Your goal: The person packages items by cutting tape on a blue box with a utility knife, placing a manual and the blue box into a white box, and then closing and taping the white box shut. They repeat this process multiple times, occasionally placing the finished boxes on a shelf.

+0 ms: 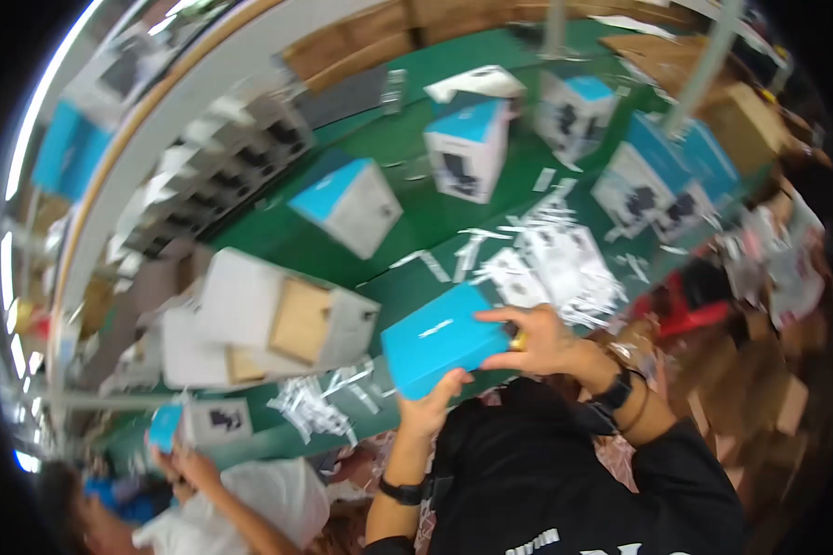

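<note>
A box (442, 335) with a bright blue face is held up over the near edge of the green table, slightly tilted. My left hand (431, 405) grips its lower edge, the thumb lying against the blue face. At its right side my right hand (544, 340) is closed on the box, with index finger and thumb over the blue face; a yellow ring-like spot shows by the fingers. The box's underside and the fingers behind it are hidden. Just beyond the box lies a heap of white paper strips and printed sheets (565, 259).
More blue-and-white boxes (467, 153) stand across the green table (342, 264). Open white cartons (241, 296) lie to the left, with a row of printed boxes (217, 166) beyond them. At lower left, a co-worker's hands (190, 467) hold a similar box. A pole (708, 69) rises at far right.
</note>
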`<state>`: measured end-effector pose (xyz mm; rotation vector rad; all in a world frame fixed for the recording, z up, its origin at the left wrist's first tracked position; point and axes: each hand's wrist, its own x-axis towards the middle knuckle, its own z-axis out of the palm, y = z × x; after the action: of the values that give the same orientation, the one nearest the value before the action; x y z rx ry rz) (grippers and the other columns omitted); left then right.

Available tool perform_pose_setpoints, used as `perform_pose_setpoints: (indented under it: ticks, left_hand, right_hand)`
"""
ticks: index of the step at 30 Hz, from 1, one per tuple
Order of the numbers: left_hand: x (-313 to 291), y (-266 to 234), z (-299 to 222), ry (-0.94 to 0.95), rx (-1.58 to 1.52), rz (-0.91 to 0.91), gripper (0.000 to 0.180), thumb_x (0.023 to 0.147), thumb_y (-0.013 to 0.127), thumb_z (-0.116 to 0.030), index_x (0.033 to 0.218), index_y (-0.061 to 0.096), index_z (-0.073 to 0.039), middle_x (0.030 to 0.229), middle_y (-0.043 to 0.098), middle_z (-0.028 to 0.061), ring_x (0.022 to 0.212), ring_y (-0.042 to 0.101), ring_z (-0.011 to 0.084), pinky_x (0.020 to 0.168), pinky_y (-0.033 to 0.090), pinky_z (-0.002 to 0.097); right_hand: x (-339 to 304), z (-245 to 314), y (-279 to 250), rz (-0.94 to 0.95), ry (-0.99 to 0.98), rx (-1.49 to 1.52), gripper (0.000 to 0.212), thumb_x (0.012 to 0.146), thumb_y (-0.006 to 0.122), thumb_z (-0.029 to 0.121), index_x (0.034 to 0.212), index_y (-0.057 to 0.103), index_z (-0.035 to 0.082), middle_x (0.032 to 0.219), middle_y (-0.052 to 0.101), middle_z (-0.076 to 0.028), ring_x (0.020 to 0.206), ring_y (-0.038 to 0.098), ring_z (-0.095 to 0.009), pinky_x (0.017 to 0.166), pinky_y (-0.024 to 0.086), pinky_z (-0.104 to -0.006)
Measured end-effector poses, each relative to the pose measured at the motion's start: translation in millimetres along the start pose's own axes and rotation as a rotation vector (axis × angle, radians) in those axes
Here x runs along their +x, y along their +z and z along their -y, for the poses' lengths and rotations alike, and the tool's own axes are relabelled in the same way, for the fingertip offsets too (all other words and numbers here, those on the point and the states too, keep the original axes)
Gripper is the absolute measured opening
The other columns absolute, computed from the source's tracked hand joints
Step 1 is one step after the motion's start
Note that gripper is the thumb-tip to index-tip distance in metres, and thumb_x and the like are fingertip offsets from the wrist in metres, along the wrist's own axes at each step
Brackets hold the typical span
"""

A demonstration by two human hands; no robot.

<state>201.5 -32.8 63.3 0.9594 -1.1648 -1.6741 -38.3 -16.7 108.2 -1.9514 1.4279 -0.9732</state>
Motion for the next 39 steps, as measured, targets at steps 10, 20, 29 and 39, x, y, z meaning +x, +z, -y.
perform_pose_setpoints:
  ticks: [10, 20, 29, 39]
  left_hand:
    - [-69, -22, 12, -0.281, 0.49, -0.157, 0.066, 0.082, 0.076, 0.006, 0.142, 0.049, 0.001, 0.136, 0.06, 0.0195, 0.108, 0.068, 0.0257, 0.086, 0.06, 0.0361]
    - [-22, -30, 3, 0.141, 0.765, -0.082, 0.082, 0.08, 0.079, 0.002, 0.153, 0.043, -0.003, 0.165, 0.025, 0.0212, 0.145, 0.04, 0.0331, 0.096, 0.056, 0.0408]
    - [-23, -33, -24, 0.364, 1.451, 0.115, 0.086, 0.082, 0.081, -0.028, 0.156, 0.041, -0.012, 0.165, 0.023, 0.0259, 0.149, 0.028, 0.0492, 0.116, 0.023, 0.0681]
    - [36, 32, -11, 0.391, 1.627, 0.363, 0.084, 0.082, 0.077, -0.044, 0.155, 0.043, -0.018, 0.166, 0.025, 0.0205, 0.15, 0.02, 0.0533, 0.112, 0.017, 0.0772]
  right_hand:
    - [-9, -45, 26, -0.239, -0.284, -0.125, 0.053, 0.075, 0.09, 0.03, 0.121, 0.071, 0.011, 0.087, 0.075, -0.009, 0.061, 0.069, -0.022, 0.056, 0.054, -0.0307]
    - [-20, -40, 16, -0.082, -0.18, -0.211, 0.056, 0.076, 0.088, 0.03, 0.127, 0.07, 0.014, 0.08, 0.071, -0.004, 0.057, 0.065, -0.022, 0.052, 0.051, -0.0302]
    - [-27, -74, 16, -0.036, -0.387, -0.227, 0.058, 0.081, 0.085, 0.028, 0.134, 0.066, 0.018, 0.066, 0.056, 0.0, 0.049, 0.054, -0.018, 0.046, 0.045, -0.03]
    - [-25, -94, 31, -0.041, -0.454, -0.196, 0.057, 0.081, 0.084, 0.032, 0.134, 0.066, 0.022, 0.061, 0.049, 0.002, 0.049, 0.054, -0.017, 0.047, 0.043, -0.0315]
